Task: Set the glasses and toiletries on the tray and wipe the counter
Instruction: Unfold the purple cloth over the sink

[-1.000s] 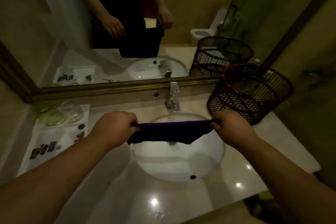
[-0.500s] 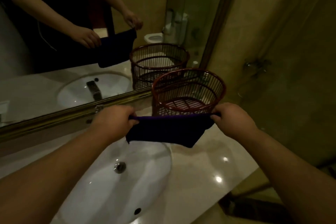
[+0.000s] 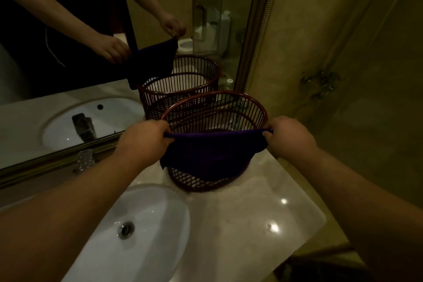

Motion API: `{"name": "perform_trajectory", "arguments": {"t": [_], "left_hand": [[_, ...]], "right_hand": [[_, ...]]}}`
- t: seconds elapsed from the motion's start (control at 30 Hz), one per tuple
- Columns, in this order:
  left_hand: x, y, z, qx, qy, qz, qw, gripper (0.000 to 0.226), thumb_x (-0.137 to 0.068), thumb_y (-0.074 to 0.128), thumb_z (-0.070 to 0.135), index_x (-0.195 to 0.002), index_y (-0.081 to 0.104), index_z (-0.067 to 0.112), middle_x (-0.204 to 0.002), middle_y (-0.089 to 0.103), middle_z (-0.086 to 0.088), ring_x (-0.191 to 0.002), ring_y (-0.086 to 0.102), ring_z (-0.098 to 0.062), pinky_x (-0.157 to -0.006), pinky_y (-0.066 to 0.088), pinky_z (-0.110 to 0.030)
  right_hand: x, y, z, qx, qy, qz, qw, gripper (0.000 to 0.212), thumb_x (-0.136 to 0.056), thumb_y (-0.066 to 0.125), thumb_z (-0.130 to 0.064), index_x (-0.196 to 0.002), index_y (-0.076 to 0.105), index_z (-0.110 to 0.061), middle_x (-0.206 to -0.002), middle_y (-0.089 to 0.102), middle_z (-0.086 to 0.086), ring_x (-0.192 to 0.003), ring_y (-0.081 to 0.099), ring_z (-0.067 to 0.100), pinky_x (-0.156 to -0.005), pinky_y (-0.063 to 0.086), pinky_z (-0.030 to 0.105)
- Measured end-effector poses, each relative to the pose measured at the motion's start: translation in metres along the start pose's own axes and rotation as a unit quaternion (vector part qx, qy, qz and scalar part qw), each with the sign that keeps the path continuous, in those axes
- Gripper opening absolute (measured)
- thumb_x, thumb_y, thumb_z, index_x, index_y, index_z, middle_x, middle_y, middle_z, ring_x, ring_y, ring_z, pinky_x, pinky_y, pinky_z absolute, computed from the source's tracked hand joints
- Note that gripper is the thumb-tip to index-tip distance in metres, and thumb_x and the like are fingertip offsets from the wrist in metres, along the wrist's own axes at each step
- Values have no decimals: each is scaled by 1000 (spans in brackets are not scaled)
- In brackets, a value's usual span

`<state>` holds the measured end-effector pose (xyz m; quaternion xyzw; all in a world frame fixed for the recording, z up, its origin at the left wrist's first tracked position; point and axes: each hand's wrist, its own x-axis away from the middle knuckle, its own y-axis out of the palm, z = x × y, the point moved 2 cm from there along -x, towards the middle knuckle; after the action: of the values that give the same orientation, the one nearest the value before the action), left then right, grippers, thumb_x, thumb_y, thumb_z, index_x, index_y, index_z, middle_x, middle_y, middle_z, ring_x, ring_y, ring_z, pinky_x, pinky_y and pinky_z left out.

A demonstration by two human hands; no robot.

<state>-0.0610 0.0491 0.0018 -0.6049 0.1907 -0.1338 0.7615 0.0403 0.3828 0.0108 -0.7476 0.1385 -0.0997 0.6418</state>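
A dark purple cloth (image 3: 210, 155) hangs stretched between both hands, in front of and just above the near rim of a red-brown slatted basket (image 3: 240, 107). My left hand (image 3: 146, 142) pinches the cloth's left top corner and my right hand (image 3: 288, 137) pinches the right one. The pale marble counter (image 3: 247, 217) lies below. The tray, glasses and toiletries are out of view.
A white sink bowl (image 3: 142, 231) with a metal drain sits at lower left. The tap (image 3: 85, 159) stands by the gold-framed mirror (image 3: 68, 75), which reflects a person, the cloth and the basket. A tiled wall is on the right, the counter's edge at lower right.
My view has swung right, from the sink and tray to the basket. Both hands carried the stretched cloth from over the sink to the basket's front rim.
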Motion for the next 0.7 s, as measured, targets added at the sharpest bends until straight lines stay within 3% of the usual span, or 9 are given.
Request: {"name": "perform_trajectory", "arguments": {"t": [0.03, 0.1, 0.2, 0.27, 0.33, 0.43, 0.7], "left_hand": [[-1, 3, 0, -5, 6, 12, 1000, 15, -91, 65, 44, -97, 63, 31, -91, 63, 5, -77, 56, -14, -62, 49, -34], [-1, 10, 2, -27, 25, 21, 999, 44, -84, 72, 51, -120, 58, 30, -116, 62, 2, -99, 58, -20, -77, 54, -38], [2, 21, 10, -36, 59, -56, 996, 81, -74, 74, 67, -141, 40, 39, -141, 49, 6, -126, 47, -20, -99, 48, -42], [2, 29, 14, -40, 69, -103, 992, 77, -74, 73, 67, -140, 42, 42, -136, 54, 10, -122, 49, -16, -96, 48, -38], [2, 34, 15, -45, 69, -137, 987, 57, -80, 71, 62, -131, 54, 41, -119, 60, 12, -109, 52, -11, -87, 50, -33], [2, 36, 17, -63, 77, -140, 985, 35, -87, 68, 53, -120, 62, 41, -109, 61, 14, -102, 49, -9, -84, 50, -32], [1, 39, 15, -59, 81, -126, 987, 32, -87, 66, 54, -116, 63, 41, -105, 61, 14, -98, 49, -8, -79, 47, -29]], "right_hand": [[-3, 4, 0, -1, -2, 4, 1000, 17, -99, 59, -32, -107, 69, -20, -93, 60, -1, -76, 57, 15, -59, 46, 32], [-5, 12, -2, -9, -20, 31, 999, 22, -96, 62, -33, -115, 67, -23, -99, 58, -1, -84, 56, 17, -66, 48, 33], [-1, 29, -7, -35, -83, 16, 996, 37, -91, 69, -43, -126, 63, -32, -108, 56, -5, -96, 52, 13, -76, 49, 32], [2, 40, -11, -29, -122, -42, 991, 35, -91, 68, -50, -123, 64, -37, -107, 55, -10, -98, 52, 10, -80, 52, 31], [3, 49, -10, -27, -133, -74, 988, 33, -91, 68, -51, -120, 68, -36, -106, 54, -10, -97, 54, 11, -81, 55, 32], [3, 54, -8, -40, -135, -62, 988, 27, -92, 69, -46, -117, 68, -37, -104, 51, -10, -95, 53, 10, -77, 53, 29], [5, 53, -9, -48, -138, -49, 988, 25, -93, 68, -43, -117, 68, -35, -107, 52, -9, -97, 53, 10, -80, 54, 30]]}}
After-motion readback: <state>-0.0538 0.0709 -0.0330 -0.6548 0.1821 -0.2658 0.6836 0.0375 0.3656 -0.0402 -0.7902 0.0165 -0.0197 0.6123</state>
